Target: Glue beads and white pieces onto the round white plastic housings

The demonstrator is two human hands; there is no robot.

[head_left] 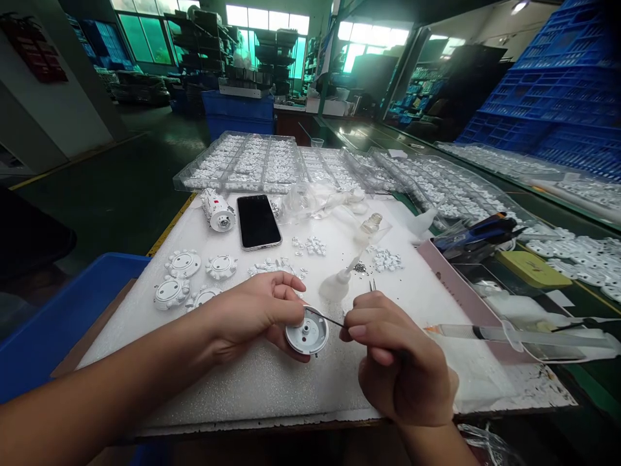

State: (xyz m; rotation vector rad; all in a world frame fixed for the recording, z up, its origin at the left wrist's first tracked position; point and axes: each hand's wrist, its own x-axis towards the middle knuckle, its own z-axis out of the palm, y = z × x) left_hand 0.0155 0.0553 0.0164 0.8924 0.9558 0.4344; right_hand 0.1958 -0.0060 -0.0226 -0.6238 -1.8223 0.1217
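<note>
My left hand (272, 307) is closed on the edge of a round white plastic part (310, 333), its hollow side with a central post turned up. My right hand (398, 349) pinches a thin dark rod-like tool (332, 319), whose far end reaches the part's rim near my left thumb. Two thin metal prongs (372, 285), like tweezer tips, stick up beyond my right knuckles; the rest is hidden. A squeeze bottle with a long nozzle (336, 285) stands just behind the part. To the left lie several similar round white parts (183, 263), with small white pieces (276, 266) nearby.
On the white foam sheet (233, 388) are a phone (259, 221), a white cylindrical assembly (218, 210), a glass bottle (371, 224) and tiny dark bits (359, 267). Clear compartment trays (242, 162) line the back. At right lie a syringe (485, 332) and a pink tool box (451, 285).
</note>
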